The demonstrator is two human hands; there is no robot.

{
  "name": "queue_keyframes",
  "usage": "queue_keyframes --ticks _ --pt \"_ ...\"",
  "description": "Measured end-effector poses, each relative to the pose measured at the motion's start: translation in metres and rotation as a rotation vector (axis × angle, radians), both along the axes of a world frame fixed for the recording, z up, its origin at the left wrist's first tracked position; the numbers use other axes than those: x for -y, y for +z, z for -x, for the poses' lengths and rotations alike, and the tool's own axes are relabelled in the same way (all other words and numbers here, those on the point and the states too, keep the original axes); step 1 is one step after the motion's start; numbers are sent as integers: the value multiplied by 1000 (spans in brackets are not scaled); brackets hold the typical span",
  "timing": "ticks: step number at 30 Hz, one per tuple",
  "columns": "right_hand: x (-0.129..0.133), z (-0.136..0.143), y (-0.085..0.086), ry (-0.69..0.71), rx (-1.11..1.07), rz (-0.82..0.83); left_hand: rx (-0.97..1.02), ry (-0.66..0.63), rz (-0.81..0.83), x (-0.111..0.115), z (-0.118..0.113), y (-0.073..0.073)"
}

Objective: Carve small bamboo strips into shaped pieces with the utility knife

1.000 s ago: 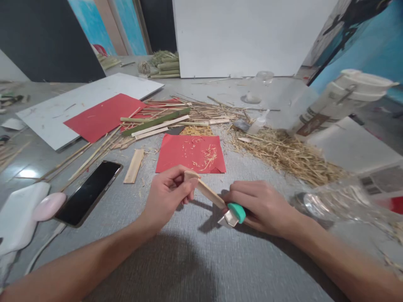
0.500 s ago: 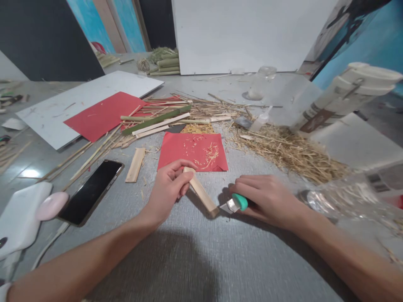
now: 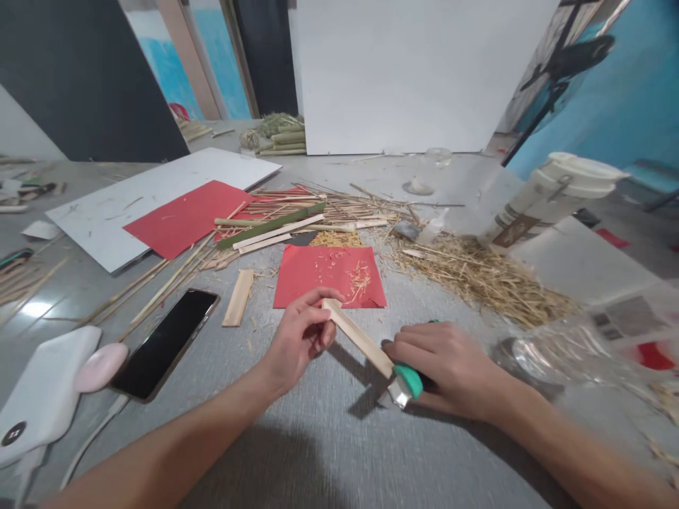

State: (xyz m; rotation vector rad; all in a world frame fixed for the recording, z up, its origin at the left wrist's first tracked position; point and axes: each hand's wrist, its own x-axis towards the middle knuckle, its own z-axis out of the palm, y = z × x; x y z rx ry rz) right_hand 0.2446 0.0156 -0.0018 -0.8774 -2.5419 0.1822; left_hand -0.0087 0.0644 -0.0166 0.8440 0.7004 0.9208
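Note:
Pinched at its far end by my left hand [image 3: 300,339], a flat pale wooden strip [image 3: 361,341] slants down to the right. My right hand [image 3: 450,367] is wrapped round a green-handled cutter [image 3: 407,383]. The cutter's metal tip points toward me, at the near end of the strip; whether the two touch is hard to tell. Beyond my left hand lies a red sheet [image 3: 329,272] scattered with shavings. A shorter wooden piece [image 3: 238,297] rests to the left of that sheet.
A phone [image 3: 167,343], white power bank [image 3: 47,389] and pink case [image 3: 102,367] lie left. Sticks [image 3: 276,225] and a white board [image 3: 90,212] are behind. At right are straw [image 3: 488,272], a clear bottle [image 3: 562,350] and a white-lidded container [image 3: 546,198].
The strip's near end has risen off the table and now meets my right hand. The cutter has moved down and turned more toward me. The camera view has tilted up slightly.

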Motion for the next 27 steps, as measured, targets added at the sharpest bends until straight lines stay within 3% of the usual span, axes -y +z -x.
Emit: queue_keyframes --ticks 11,18,24,27 --pt "8 16 -2 57 -25 54 14 -82 -12 9 -2 5" --pt "11 22 0 102 -93 -14 -90 -385 -42 19 -4 -2" --pt "6 16 -6 29 -152 -33 1 -214 3 28 -12 1" --pt "5 14 -7 -110 -197 -85 129 -246 82 28 -13 2"
